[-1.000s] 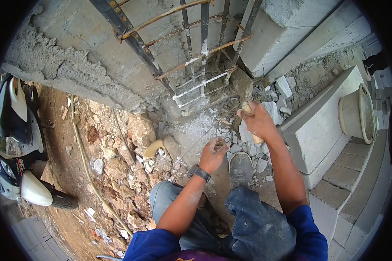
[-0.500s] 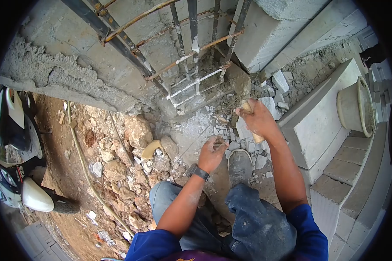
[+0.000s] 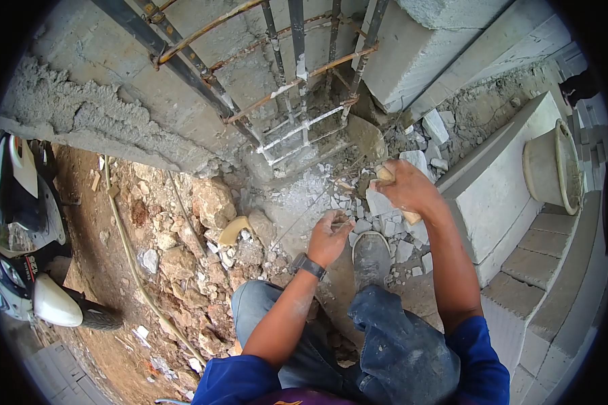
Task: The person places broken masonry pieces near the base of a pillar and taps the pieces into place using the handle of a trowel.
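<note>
My right hand [image 3: 409, 187] is wrapped round a wooden handle [image 3: 386, 173], whose other end shows below the palm. A thin dark rod or blade edge [image 3: 302, 217] runs between the area of my two hands; what it belongs to is unclear. My left hand [image 3: 330, 237], with a watch [image 3: 309, 266] on the wrist, has its fingers curled together above the shoe; anything held in it is too small to make out. Beyond both hands a rebar cage [image 3: 305, 125] stands at the foot of the concrete wall [image 3: 148, 88].
Broken rock [image 3: 213, 202] and a curved tan piece [image 3: 233, 231] lie left of my hands. A motorbike [image 3: 57, 301] stands far left. At right are pale blocks [image 3: 496, 196] and a bucket [image 3: 546, 167]. White rubble [image 3: 404, 251] surrounds my shoe [image 3: 371, 260].
My right hand has shifted a little to the right and down with the wooden handle. My left hand has stayed in nearly the same place. The view has tilted slightly.
</note>
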A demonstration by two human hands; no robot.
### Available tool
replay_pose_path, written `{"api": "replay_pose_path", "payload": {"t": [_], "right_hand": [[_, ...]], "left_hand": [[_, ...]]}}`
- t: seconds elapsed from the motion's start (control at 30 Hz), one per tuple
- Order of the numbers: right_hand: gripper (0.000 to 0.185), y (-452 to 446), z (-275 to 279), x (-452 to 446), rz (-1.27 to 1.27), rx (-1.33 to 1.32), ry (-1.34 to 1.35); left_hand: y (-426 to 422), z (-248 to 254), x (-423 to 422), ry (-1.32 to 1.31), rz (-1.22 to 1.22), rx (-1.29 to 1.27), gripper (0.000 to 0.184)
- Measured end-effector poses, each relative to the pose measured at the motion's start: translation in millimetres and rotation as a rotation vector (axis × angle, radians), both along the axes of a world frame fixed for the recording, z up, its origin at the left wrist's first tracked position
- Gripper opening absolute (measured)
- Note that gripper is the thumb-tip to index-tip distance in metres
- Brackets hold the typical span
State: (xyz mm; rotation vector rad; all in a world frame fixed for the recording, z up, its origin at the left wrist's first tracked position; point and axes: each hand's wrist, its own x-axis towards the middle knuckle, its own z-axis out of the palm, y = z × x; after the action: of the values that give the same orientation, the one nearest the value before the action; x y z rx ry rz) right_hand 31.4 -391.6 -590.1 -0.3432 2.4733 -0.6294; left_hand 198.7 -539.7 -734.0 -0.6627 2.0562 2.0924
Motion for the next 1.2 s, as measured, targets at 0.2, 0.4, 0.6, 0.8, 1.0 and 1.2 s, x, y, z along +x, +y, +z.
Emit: {"api": "replay_pose_path", "payload": {"t": [0.2, 0.4, 0.6, 0.8, 1.0, 1.2], "right_hand": [[0.044, 8, -9, 2, 0.071, -0.002, 0.042], [0.046, 20, -9, 56, 0.007, 0.024, 0.095], [0.037, 10, -57, 112, -0.163, -0.264, -0.057], [0.019, -32, -76, 86, -0.550, -0.989, -0.674], [0.022, -63, -94, 84, -0.727, -1.249, -0.887], [0.024, -91, -96, 89, -0.818, -1.351, -0.907]], "left_hand": [[4, 2, -4, -0.017, -0.017, -0.036, 0.042], [3, 0, -4, -0.027, -0.012, -0.008, 0.043], [-3, 6, -6, -0.010, 0.004, 0.042, 0.040], [-1, 6, -2, 0.047, -0.018, 0.047, 0.030], [-13, -21, 4, 0.099, 0.058, 0.128, 0.030], [-31, -12, 10, 0.045, 0.069, 0.126, 0.034]]}}
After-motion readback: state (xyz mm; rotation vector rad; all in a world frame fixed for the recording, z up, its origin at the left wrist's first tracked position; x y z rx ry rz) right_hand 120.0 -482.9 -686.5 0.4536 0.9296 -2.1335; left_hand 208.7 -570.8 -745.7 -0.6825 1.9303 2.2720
